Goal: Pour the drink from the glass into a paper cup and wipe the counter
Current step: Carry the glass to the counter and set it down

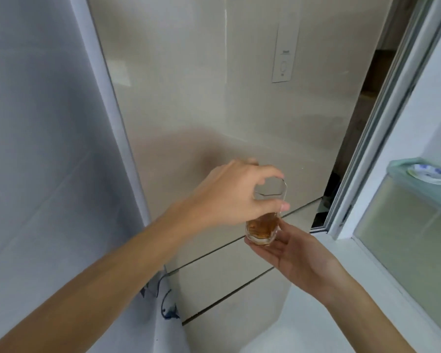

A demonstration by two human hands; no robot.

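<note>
A clear faceted glass (266,212) with amber drink in its bottom is held up in front of a beige cabinet front. My left hand (229,197) grips it from above, fingers wrapped around the rim. My right hand (293,248) is palm up beneath it, fingertips cupping the base. No paper cup or cloth is in view.
The beige cabinet front (214,98) with drawer seams fills the middle. A white wall (36,123) stands at left. A white sliding window frame (382,154) runs down the right, with a green-lidded container (418,174) behind it. White counter (303,314) lies below.
</note>
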